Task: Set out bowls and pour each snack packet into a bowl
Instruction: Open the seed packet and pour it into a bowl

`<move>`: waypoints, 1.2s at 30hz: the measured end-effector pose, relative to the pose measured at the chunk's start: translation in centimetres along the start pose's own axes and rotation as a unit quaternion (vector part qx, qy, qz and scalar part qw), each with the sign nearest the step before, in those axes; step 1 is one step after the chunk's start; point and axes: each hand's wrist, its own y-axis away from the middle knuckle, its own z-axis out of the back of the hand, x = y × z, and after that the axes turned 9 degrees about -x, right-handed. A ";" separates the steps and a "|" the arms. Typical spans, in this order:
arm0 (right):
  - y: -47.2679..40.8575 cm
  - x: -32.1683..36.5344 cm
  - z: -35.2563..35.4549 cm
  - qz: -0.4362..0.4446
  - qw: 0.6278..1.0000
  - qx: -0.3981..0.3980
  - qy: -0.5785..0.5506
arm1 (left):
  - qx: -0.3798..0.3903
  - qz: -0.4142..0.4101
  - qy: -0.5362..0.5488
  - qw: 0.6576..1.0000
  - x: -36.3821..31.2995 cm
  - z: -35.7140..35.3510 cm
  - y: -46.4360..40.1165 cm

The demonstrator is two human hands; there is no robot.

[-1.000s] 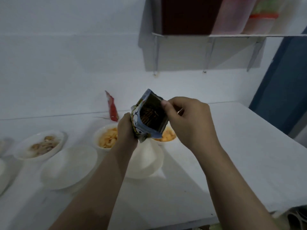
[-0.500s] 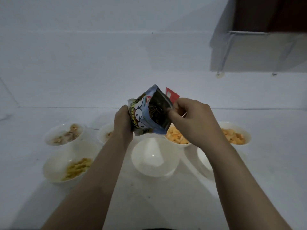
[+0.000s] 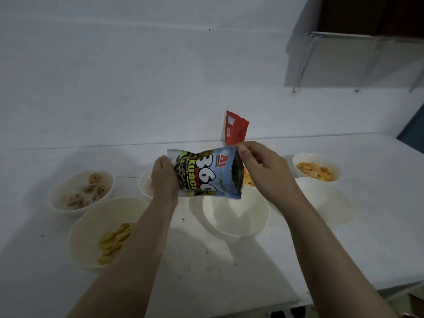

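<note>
Empty bowl [image 3: 236, 216] sits nearest; just above it, left hand [image 3: 164, 180] grips the seed packet [image 3: 206, 174] at its base, right hand [image 3: 263, 166] pinches the open mouth; light, crinkly, probably slippery film; red packet [image 3: 236, 127] leans behind.

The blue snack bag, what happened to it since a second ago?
The blue snack bag was upright with its mouth facing up; now it is tipped sideways, mouth pointing right, over the empty bowl. Nothing seen pouring yet. The left hand still grips its bottom and the right hand still pinches the open edge. The red packet still leans on the wall.
</note>
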 end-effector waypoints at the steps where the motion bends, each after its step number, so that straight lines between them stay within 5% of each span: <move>1: -0.2 -0.1 -0.1 -0.002 1.000 0.011 0.005 | 0.002 -0.008 -0.002 1.000 0.3 0.0 0.1; 7: -1.7 -1.5 -1.4 0.011 0.995 -0.031 0.089 | 0.021 -0.010 -0.029 0.999 1.1 -0.3 -0.5; 17: -1.5 -2.9 -1.4 0.019 0.993 -0.088 0.079 | 0.017 -0.162 -0.062 0.985 -0.4 -0.3 -0.7; 36: -1.0 -3.5 -1.9 0.011 0.993 -0.068 0.099 | 0.035 -0.205 -0.095 0.974 -1.6 0.2 -0.9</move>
